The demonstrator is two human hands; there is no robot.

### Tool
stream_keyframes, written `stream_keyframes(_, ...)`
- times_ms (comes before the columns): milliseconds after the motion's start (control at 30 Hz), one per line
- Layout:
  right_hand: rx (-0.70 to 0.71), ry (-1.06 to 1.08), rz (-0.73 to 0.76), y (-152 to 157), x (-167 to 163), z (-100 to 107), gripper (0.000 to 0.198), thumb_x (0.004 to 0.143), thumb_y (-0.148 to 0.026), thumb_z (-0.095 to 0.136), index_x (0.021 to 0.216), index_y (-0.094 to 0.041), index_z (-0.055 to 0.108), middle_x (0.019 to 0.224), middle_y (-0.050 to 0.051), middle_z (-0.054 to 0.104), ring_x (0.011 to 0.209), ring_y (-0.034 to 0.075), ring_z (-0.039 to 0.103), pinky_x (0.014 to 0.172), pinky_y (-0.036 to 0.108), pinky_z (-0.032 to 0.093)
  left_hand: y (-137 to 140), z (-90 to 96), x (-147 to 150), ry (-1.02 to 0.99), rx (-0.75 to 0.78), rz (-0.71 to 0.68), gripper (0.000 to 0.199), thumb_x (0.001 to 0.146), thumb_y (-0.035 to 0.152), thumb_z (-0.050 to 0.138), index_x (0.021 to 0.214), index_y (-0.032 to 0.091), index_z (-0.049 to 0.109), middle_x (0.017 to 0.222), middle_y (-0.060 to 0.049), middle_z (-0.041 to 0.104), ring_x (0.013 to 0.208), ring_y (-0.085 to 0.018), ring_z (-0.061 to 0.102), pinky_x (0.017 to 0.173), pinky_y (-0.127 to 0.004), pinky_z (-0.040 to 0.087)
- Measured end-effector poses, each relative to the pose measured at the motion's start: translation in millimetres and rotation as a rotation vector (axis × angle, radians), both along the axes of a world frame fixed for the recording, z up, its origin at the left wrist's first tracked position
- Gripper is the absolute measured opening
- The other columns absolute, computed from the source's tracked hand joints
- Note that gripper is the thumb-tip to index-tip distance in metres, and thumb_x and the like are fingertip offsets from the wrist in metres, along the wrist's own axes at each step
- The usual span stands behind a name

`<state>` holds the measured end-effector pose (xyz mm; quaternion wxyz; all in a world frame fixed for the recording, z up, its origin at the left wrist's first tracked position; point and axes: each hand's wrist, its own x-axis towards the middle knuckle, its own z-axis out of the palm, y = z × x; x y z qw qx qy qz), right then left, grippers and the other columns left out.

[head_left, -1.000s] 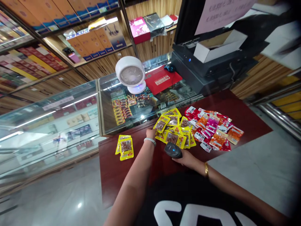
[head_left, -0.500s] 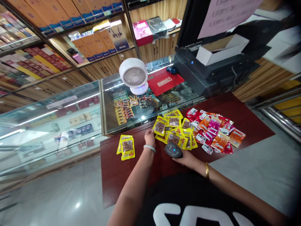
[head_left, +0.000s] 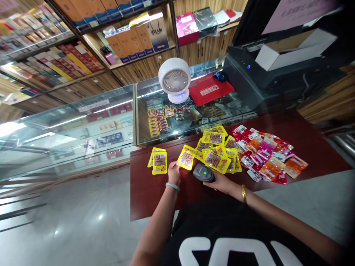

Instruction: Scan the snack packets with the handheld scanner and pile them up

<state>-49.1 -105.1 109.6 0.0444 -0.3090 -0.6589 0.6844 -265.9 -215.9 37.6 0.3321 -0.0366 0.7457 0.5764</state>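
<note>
Between its fingertips my left hand [head_left: 173, 173] pinches the corner of a yellow snack packet [head_left: 186, 157] with a clear window. My right hand [head_left: 220, 182] is wrapped round a dark barcode scanner [head_left: 204, 173] that shows a green light, its head just right of and below that packet. Behind the scanner lies a heap of similar yellow packets [head_left: 215, 159]. Two more yellow packets [head_left: 159, 163] overlap on the left of the dark red tabletop [head_left: 149, 199]. On the right spreads a pile of red, orange and pink packets [head_left: 266, 151].
A glass display counter [head_left: 130, 122] runs behind the table. On it stand a white fan [head_left: 175, 79], a red mat [head_left: 209, 88] with a mouse [head_left: 220, 76], and a dark till machine [head_left: 246, 85] bearing a white open box [head_left: 294, 51]. Stocked shelves [head_left: 108, 66] line the back.
My left hand has drawn one yellow packet leftward, away from the heap. The scanner's light has turned from blue to green. The camera view has shifted.
</note>
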Motion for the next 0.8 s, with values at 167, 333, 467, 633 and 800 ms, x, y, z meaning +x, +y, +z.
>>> stream_keyframes(167,-0.004,0.022,0.031,1.1,9.9,-3.8,0.052,0.072,-0.032,0.078,0.120,-0.019,0.066,0.120,0.010,0.071,0.115,0.032,0.063,0.105,0.051,0.043,-42.9,16.8,-29.5,-0.057,0.059,0.259,0.015,0.083,0.031,0.063,0.089,0.019,0.057,0.083,-0.001,0.064,0.071,-0.010,0.060,0.060,-0.019,0.044)
stream_keyframes(333,-0.008,-0.019,-0.038,1.0,22.6,-8.9,0.052,0.071,-0.030,0.079,0.120,-0.019,0.066,0.121,0.010,0.071,0.116,0.033,0.063,0.106,0.052,0.043,-33.7,11.4,1.0,-0.375,0.038,0.234,0.017,0.086,0.032,0.063,0.094,0.017,0.059,0.094,-0.009,0.068,0.072,-0.013,0.065,0.054,-0.020,0.044)
stream_keyframes(467,-0.054,-0.024,-0.057,-1.8,32.4,-13.5,0.046,0.073,-0.032,0.078,0.116,-0.019,0.069,0.117,0.009,0.073,0.111,0.032,0.066,0.103,0.049,0.046,24.1,3.1,39.7,-0.222,0.068,-0.268,0.033,0.075,0.030,0.074,0.103,0.015,0.064,0.094,-0.009,0.069,0.075,-0.015,0.065,0.063,-0.023,0.048)
stream_keyframes(633,-0.034,-0.066,-0.149,-3.4,40.7,-19.0,0.045,0.071,-0.032,0.079,0.112,-0.017,0.069,0.110,0.010,0.075,0.104,0.031,0.069,0.096,0.047,0.051,93.3,5.8,56.5,0.296,-0.219,-0.850,0.033,0.068,0.031,0.079,0.094,0.016,0.066,0.097,-0.010,0.071,0.088,-0.021,0.064,0.079,-0.030,0.046)
stream_keyframes(800,0.048,-0.117,-0.273,3.2,45.4,-24.2,0.047,0.073,-0.036,0.076,0.115,-0.016,0.068,0.115,0.013,0.073,0.108,0.033,0.067,0.099,0.049,0.048,102.4,9.2,63.7,0.513,-0.475,-1.029,0.025,0.074,0.037,0.073,0.086,0.019,0.061,0.085,-0.007,0.069,0.081,-0.021,0.064,0.071,-0.028,0.042)
